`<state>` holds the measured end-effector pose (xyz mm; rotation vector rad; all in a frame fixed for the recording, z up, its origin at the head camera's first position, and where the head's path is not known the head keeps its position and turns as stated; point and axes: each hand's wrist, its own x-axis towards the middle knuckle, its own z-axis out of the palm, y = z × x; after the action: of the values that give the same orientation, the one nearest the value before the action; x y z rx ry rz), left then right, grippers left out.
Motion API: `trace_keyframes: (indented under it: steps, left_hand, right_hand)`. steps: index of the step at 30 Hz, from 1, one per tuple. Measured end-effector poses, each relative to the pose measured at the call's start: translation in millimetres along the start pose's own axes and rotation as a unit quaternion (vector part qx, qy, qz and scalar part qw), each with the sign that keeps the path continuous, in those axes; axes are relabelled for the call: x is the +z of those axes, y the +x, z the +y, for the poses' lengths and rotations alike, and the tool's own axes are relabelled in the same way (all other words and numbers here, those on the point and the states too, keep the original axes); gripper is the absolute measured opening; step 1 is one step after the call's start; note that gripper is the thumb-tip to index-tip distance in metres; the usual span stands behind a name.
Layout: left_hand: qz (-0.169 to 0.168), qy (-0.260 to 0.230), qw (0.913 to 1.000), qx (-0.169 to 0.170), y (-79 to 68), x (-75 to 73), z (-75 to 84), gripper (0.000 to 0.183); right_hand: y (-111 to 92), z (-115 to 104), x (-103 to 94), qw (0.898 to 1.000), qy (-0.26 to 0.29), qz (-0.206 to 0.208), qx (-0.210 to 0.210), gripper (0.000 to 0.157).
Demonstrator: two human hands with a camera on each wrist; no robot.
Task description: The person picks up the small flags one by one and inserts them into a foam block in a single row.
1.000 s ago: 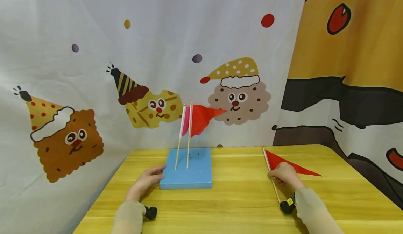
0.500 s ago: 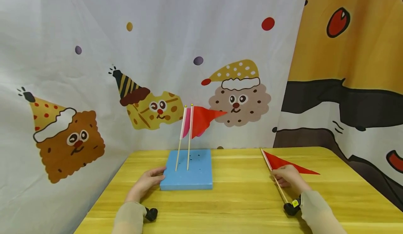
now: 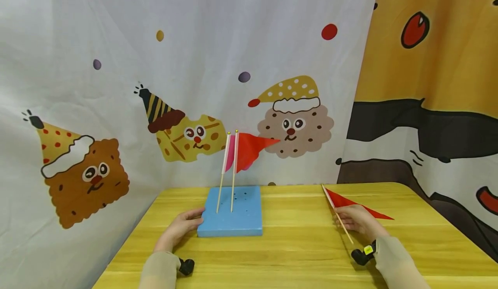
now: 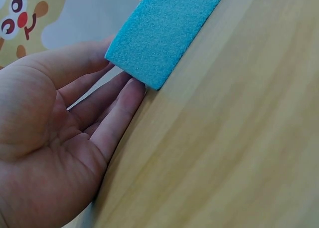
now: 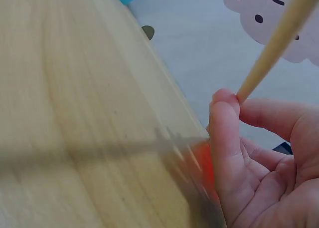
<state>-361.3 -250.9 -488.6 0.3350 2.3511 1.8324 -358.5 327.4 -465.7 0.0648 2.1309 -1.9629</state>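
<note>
My left hand (image 3: 180, 228) rests against the left side of a blue foam block (image 3: 241, 222), its fingers nearly straight. The left wrist view shows fingertips at the lower edge and corner of that block. Two small pennants on thin sticks stand upright in the block, one pink (image 3: 230, 154) and one red (image 3: 248, 150). My right hand (image 3: 359, 220) pinches the wooden stick (image 5: 274, 51) of another red pennant (image 3: 339, 200) between thumb and fingers. That pennant's cloth points right, partly behind the hand. Its stick slants, with the bottom end toward me and a shadow below.
The block has several small dark holes (image 3: 235, 198) in its top. A yellow wood-grain table (image 3: 295, 246) extends between the hands. Behind its far edge hangs a white curtain (image 3: 202, 42) with cartoon biscuits. A black wrist camera (image 3: 186, 267) sits on each sleeve.
My right hand has shifted slightly right, and the lower end of the pennant's stick has swung right and risen off the table. My left hand stays at the block.
</note>
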Motion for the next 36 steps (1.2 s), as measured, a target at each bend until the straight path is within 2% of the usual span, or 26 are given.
trace_keyframes:
  steps: [5,11,16,21,26,36]
  left_hand:
    - [-0.001,-0.003,1.0000,0.001,-1.0,1.1,-1.2,0.056]
    - [-0.006,-0.002,1.0000,-0.002,-0.9,0.6,-1.3,0.057]
    - [-0.005,0.002,1.0000,0.001,-2.0,-1.2,1.8,0.056]
    - [-0.009,0.008,0.9999,0.004,-0.1,-2.1,4.6,0.056]
    - [-0.005,-0.001,1.0000,0.001,2.2,-2.0,6.2,0.055]
    - [-0.006,-0.004,1.0000,-0.005,0.1,-1.9,4.5,0.055]
  right_hand:
    - [-1,-2,-2.4,0.999,0.020,-0.025,-0.011,0.024]
    - [-4,-11,1.0,0.999,0.032,-0.020,-0.018,0.025]
    - [-5,-22,7.4,0.998,0.022,-0.016,-0.051,0.028]
    - [-9,-38,13.4,0.997,0.029,-0.007,-0.067,0.031]
    - [-14,-59,19.1,0.996,0.041,-0.004,-0.078,0.015]
    - [-23,-92,33.8,0.994,0.026,0.000,-0.103,0.013]
